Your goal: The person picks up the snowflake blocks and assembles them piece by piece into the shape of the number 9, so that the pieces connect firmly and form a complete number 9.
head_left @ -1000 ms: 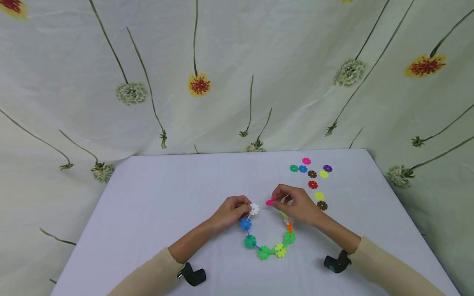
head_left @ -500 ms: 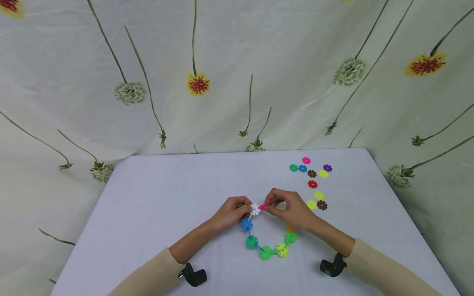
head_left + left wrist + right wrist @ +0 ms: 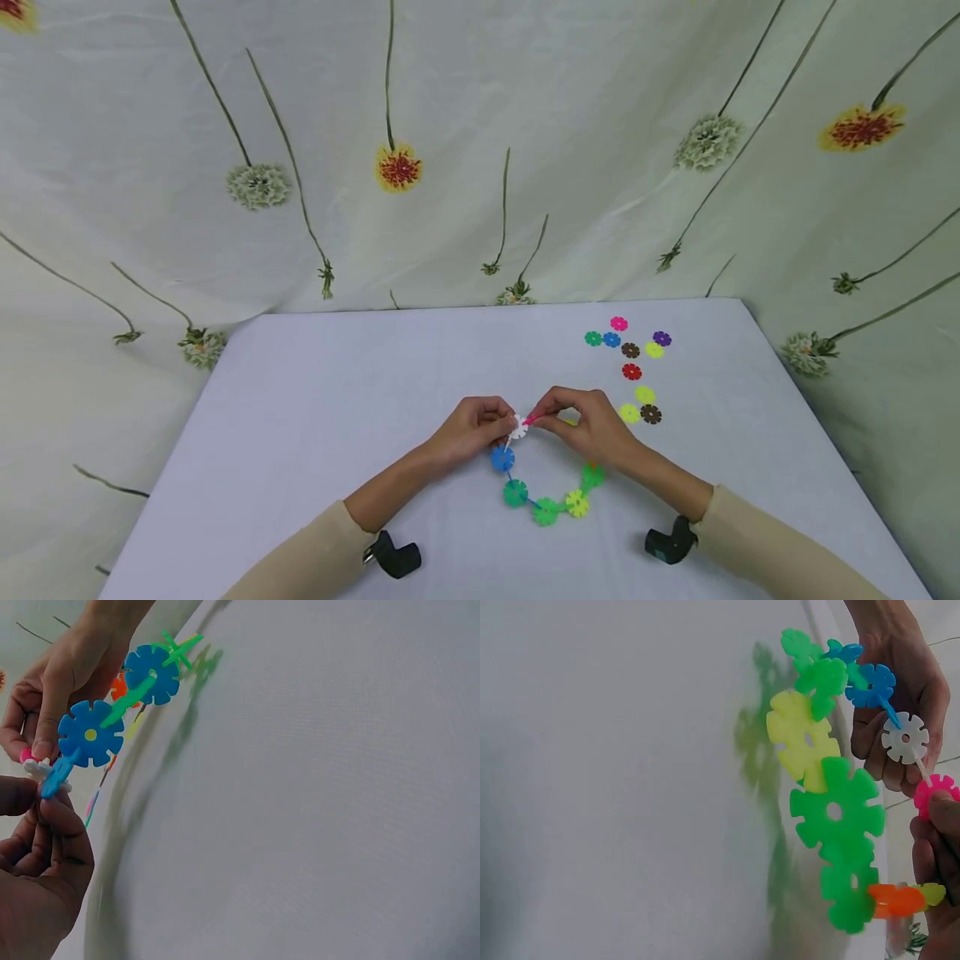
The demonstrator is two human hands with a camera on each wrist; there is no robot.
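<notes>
My left hand (image 3: 477, 423) pinches a white notched disc (image 3: 519, 427) at one end of a chain of slotted plastic discs. Between thumb and finger of my right hand (image 3: 588, 419) is a pink notched disc (image 3: 936, 793), its edge meeting the white one. From the white disc the chain curves down through a blue disc (image 3: 502, 458), a green disc (image 3: 516, 492), another green disc (image 3: 545, 512), a yellow disc (image 3: 577, 503) and more green. An orange disc (image 3: 896, 900) shows beneath my right hand, which partly hides that end.
Loose notched discs lie on the white table (image 3: 337, 375) at the back right, among them a red disc (image 3: 632, 372), a brown disc (image 3: 651, 414) and a purple disc (image 3: 662, 338). A flower-printed cloth (image 3: 450, 100) hangs behind.
My right hand has moved left and slightly down, bringing the pink disc from a gap away up against the white disc. The chain has shifted slightly; my left hand stays nearly in place.
</notes>
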